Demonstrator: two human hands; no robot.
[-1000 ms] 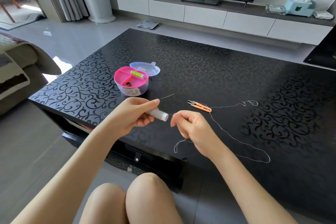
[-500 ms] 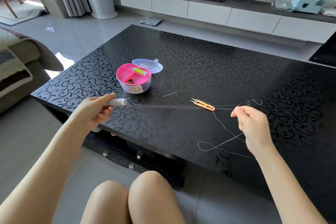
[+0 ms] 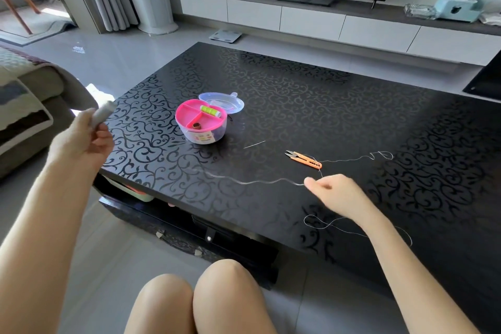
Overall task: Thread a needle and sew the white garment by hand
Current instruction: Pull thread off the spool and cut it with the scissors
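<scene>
My left hand (image 3: 81, 141) grips a white thread spool (image 3: 101, 114), raised off the table's left edge and blurred. My right hand (image 3: 336, 194) pinches the white thread (image 3: 252, 181), which runs slack and wavy leftward over the black table (image 3: 298, 106). More thread loops lie by my right wrist and trail past the orange snips (image 3: 305, 160). A bare needle (image 3: 254, 144) lies on the table between the snips and the pink sewing box (image 3: 200, 123). No white garment is in view.
The box's clear lid (image 3: 225, 100) lies behind it; a green spool (image 3: 210, 110) sits inside the box. A sofa (image 3: 24, 106) stands at the left, a TV unit (image 3: 339, 22) beyond the table. My knees are under the table's near edge.
My left hand has drawn the spool further left and up, off the table edge. My right hand has come back leftward a little, and the thread between them has gone from taut to slack.
</scene>
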